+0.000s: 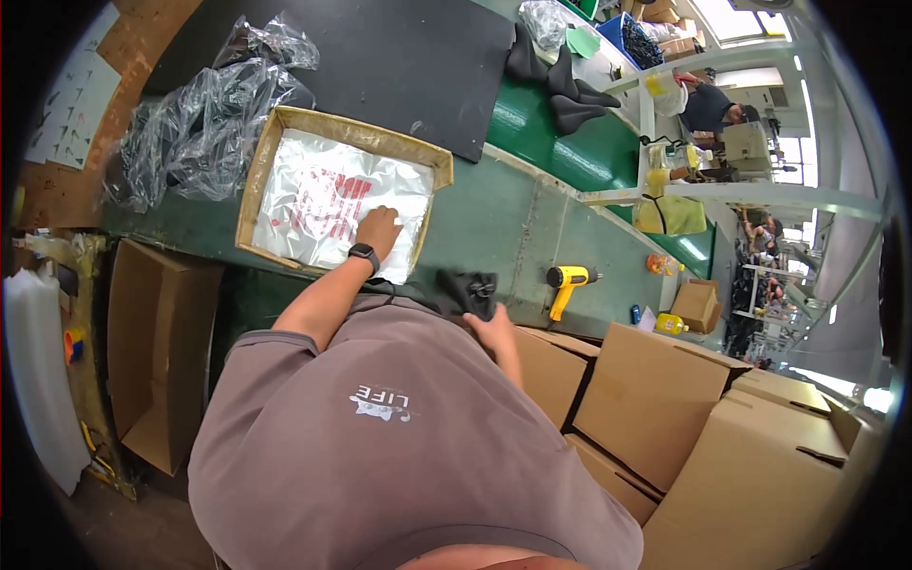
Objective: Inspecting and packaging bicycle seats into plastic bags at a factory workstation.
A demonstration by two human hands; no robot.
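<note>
A shallow cardboard tray [249,214] on the green workbench holds a stack of clear plastic bags [313,190] with red print. My left hand [380,231], a dark watch on its wrist, rests on the stack with its fingers curled at the top bag. Close to my body, at the bench's near edge, my right hand [492,330] is closed on a soft-looking black item [467,290]. That item is partly blurred, and its exact kind does not show. Right of it lies a yellow-and-black heat gun [570,277].
Plastic-wrapped black items [214,119] lie at the back left beside a black mat [399,66]. Black curved pieces [570,95] sit at the far right. Large cardboard boxes [655,399] crowd the near right; an open carton [157,342] stands left. Other people work farther off.
</note>
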